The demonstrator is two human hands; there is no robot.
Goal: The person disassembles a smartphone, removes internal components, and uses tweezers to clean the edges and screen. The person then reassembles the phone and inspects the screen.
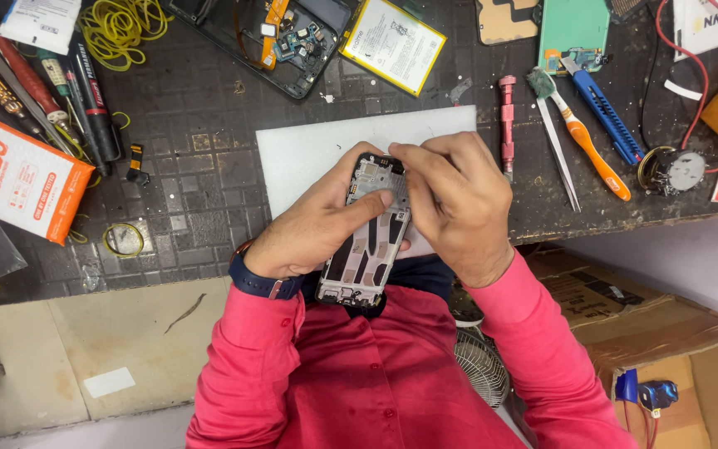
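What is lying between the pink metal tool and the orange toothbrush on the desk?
Silver tweezers lie between the pink metal tool and the orange toothbrush, pointing toward the desk edge. The head view shows it.

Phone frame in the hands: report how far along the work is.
Done: the phone frame is stripped, its inner plate bare; another opened phone and a loose battery lie on the mat. In hand: the left hand holds the frame, the right hand works at its top end. Left: battery not fitted.
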